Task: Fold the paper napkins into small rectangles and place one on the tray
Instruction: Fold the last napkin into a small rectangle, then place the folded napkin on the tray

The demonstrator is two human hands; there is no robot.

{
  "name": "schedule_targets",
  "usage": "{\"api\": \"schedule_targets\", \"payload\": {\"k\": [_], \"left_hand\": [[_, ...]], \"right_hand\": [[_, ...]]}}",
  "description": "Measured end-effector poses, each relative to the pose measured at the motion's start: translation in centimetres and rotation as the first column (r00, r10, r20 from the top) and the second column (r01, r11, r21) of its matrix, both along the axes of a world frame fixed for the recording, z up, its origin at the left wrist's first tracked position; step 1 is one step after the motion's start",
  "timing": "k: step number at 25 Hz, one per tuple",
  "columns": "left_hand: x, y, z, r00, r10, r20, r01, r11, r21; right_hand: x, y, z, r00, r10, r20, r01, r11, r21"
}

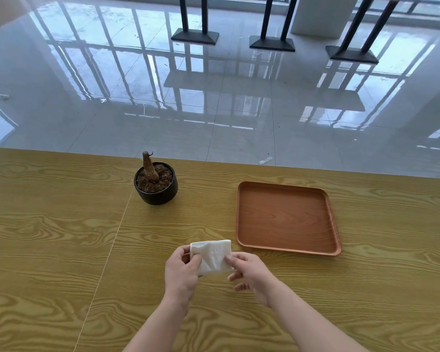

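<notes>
Beside the tray, 1 napkin between pinching left hand and right hand.

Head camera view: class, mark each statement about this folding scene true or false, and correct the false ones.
1. The left hand and the right hand both hold the napkin. True.
2. The tray rests on the wooden table. True.
3. A folded napkin already lies on the tray. False: nothing lies on the tray.
4. The plant pot stands to the right of the tray. False: the plant pot stands to its left, further from the person than the napkin.
</notes>
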State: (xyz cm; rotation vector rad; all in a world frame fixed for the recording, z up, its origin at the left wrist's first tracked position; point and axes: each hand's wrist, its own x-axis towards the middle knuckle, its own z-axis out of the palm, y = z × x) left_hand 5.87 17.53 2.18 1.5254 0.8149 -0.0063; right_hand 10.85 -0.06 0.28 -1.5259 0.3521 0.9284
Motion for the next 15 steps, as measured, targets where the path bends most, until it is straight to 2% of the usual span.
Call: {"api": "schedule_targets", "payload": {"k": [1, 3, 9, 15], "left_hand": [[0.1, 0.0, 0.3, 1.0, 0.009, -0.007, -0.009, 1.0, -0.023], [0.3, -0.1, 0.8, 1.0, 0.0, -0.013, -0.001, 0.998, -0.057], [0.6, -0.6, 1.5, 0.989, -0.143, -0.031, 0.139, 0.985, -0.101], [2.4, -1.6, 2.6, 0.961, -0.276, 0.008, 0.275, 0.955, -0.107]], "right_hand": [[-0.1, -0.4, 0.2, 1.0, -0.01, -0.028, 0.012, 0.998, 0.059], [-0.4, -0.9, 0.5, 0.999, -0.043, -0.01, 0.044, 0.996, 0.077], [-0.8, -1.7, 2.1, 0.953, -0.19, 0.235, 0.214, 0.974, -0.079], [-1.3, -3.4, 4.0, 0.909, -0.256, 0.328, 0.318, 0.936, -0.151]]}}
